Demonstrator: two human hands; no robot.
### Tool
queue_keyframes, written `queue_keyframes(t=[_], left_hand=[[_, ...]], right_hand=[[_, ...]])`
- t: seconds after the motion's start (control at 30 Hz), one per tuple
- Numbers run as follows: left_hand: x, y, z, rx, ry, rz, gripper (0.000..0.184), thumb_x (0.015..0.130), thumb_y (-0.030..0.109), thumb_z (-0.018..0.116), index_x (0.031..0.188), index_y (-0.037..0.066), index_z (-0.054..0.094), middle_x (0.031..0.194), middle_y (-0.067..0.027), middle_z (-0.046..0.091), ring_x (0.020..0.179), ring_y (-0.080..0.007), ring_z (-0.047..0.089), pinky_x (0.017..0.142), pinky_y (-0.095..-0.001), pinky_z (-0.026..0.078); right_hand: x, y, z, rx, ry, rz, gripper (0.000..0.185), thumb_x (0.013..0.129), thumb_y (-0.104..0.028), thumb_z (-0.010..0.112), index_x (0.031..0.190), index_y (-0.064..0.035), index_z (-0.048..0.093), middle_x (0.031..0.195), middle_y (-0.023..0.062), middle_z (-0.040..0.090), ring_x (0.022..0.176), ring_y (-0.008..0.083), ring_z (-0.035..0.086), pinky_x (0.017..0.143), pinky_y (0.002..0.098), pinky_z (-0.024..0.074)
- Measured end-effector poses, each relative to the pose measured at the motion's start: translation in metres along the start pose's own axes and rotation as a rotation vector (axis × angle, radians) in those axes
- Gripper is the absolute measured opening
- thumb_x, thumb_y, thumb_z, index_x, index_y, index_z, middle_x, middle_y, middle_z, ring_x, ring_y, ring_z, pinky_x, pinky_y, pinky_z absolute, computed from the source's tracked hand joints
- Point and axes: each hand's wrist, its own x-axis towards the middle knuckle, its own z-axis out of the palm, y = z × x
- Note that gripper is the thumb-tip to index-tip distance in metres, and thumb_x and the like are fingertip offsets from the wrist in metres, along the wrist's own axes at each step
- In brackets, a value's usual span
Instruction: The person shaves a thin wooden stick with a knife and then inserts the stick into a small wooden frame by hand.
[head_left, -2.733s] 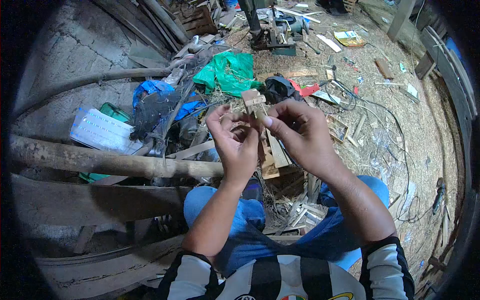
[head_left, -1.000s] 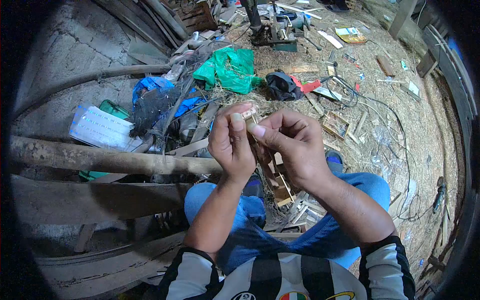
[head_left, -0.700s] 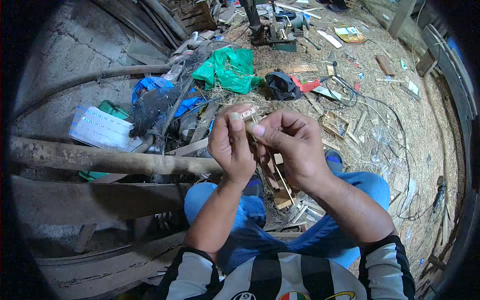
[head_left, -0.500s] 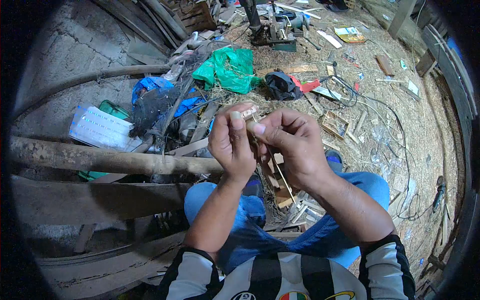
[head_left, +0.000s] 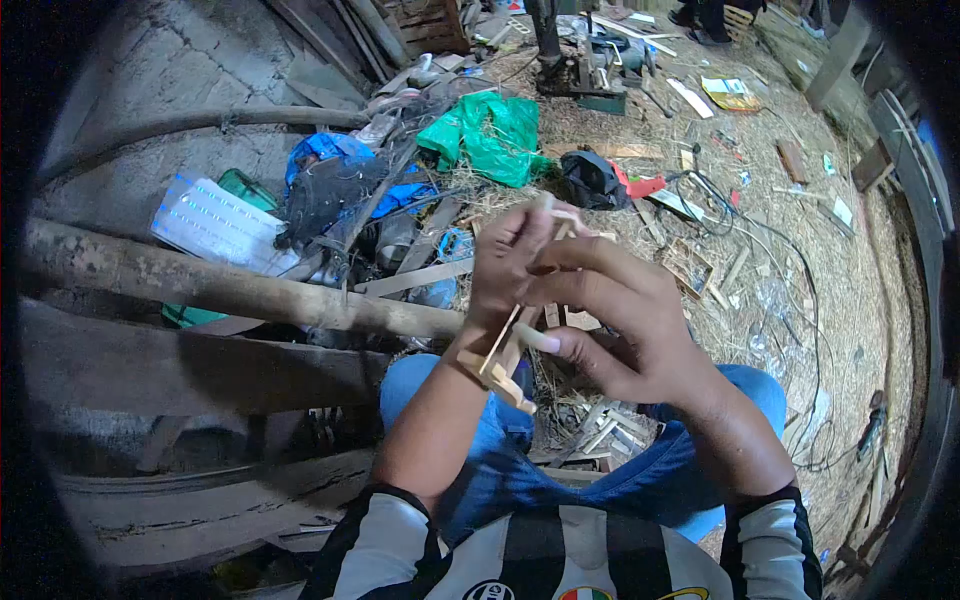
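Note:
A small light-brown wooden piece [head_left: 508, 372], built of thin strips, slants between my hands, its lower end over my left wrist. My left hand [head_left: 508, 255] is closed round its upper part, the thumb pointing up. My right hand [head_left: 625, 320] lies across it from the right, with the fingers bent over the upper part and the thumb apart, close to a thin strip. Whether the right fingertips grip the piece is hidden. More pale wood shows behind and between the hands.
A thick bamboo pole [head_left: 240, 290] crosses at left. Beyond it lie white printed sheets [head_left: 225, 225]. A green plastic bag [head_left: 485, 140], a black bag [head_left: 592, 180] and a cable [head_left: 780, 235] are farther out. Wood scraps [head_left: 600, 435] lie between my knees. Someone's shoe [head_left: 708, 38] shows at the top.
The wooden piece has swung so one end now lies over my left wrist. My right hand has left its pinch and spread across the piece. The view has shifted a little, moving the background rightward.

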Motion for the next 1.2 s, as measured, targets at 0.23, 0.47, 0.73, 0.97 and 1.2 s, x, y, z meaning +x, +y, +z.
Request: queue_keyframes(t=[0.23, 0.47, 0.73, 0.97, 1.2], left_hand=[[-0.01, -0.009, 0.003, -0.388, -0.172, -0.242, 0.031, 0.1, 0.028, 0.062, 0.111, -0.001, 0.065, 0.095, -0.0069, 0.069, 0.085, -0.0147, 0.069, 0.071, -0.0284, 0.057], [-0.011, -0.008, 0.005, -0.532, -0.142, -0.449, 0.032, 0.087, 0.008, 0.063, 0.118, 0.0, 0.061, 0.099, -0.012, 0.069, 0.079, -0.0277, 0.072, 0.064, -0.0461, 0.064], [-0.009, -0.004, 0.0, -0.337, -0.165, -0.547, 0.038, 0.084, 0.01, 0.065, 0.121, 0.007, 0.058, 0.1, -0.0083, 0.068, 0.08, -0.0263, 0.072, 0.061, -0.0471, 0.064], [-0.016, -0.016, -0.002, -0.308, -0.019, -0.477, 0.046, 0.089, 0.008, 0.061, 0.133, 0.006, 0.054, 0.111, -0.0031, 0.061, 0.094, -0.0152, 0.067, 0.076, -0.0331, 0.063], [-0.014, -0.015, 0.003, -0.222, -0.082, -0.444, 0.036, 0.09, 0.013, 0.057, 0.125, 0.008, 0.057, 0.109, -0.0046, 0.063, 0.098, -0.0159, 0.065, 0.084, -0.0329, 0.056]], right_hand=[[0.011, 0.005, -0.018, -0.338, -0.025, -0.101, 0.032, 0.075, -0.028, 0.077, 0.1, -0.0105, 0.069, 0.105, 0.0082, 0.067, 0.092, 0.0306, 0.061, 0.077, 0.0393, 0.0512], [0.0, 0.029, -0.035, -0.072, -0.111, 0.239, 0.03, 0.08, -0.019, 0.078, 0.104, -0.0031, 0.069, 0.097, 0.0106, 0.066, 0.088, 0.026, 0.064, 0.076, 0.0339, 0.0488], [-0.003, 0.03, -0.022, -0.141, -0.108, 0.353, 0.018, 0.078, -0.015, 0.075, 0.094, -0.0052, 0.072, 0.088, 0.0127, 0.063, 0.083, 0.034, 0.065, 0.07, 0.0422, 0.0505], [-0.003, 0.027, -0.009, -0.207, 0.01, 0.171, 0.022, 0.077, -0.013, 0.077, 0.097, -0.0061, 0.069, 0.087, 0.0102, 0.065, 0.084, 0.03, 0.065, 0.072, 0.0389, 0.0509], [-0.013, 0.04, 0.003, -0.293, 0.051, 0.198, 0.02, 0.078, -0.019, 0.076, 0.094, -0.0102, 0.069, 0.085, 0.0086, 0.061, 0.084, 0.0302, 0.06, 0.071, 0.0405, 0.05]])
